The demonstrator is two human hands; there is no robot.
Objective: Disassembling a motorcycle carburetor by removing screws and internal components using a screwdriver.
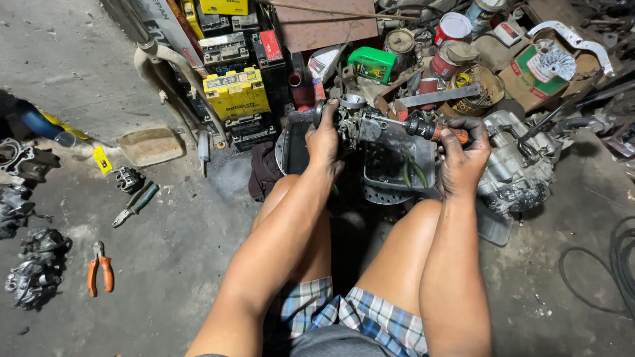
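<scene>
My left hand (325, 140) grips a grimy metal carburettor (357, 123) and holds it up over a dark metal tray (294, 149) on the floor. My right hand (463, 155) is closed on the orange-and-black handle of a screwdriver (430, 129). Its shaft points left into the side of the carburettor. Both hands are black with grease. My bare knees and checked shorts fill the lower middle of the view.
Stacked batteries, one yellow (236, 92), stand at the back left. Tins and a green container (372, 63) crowd the back. An engine block (516, 165) sits right of my right hand. Orange pliers (100, 268), green-handled pliers (135, 203) and engine parts (36, 268) lie on the concrete at left. A black cable (615, 264) coils at right.
</scene>
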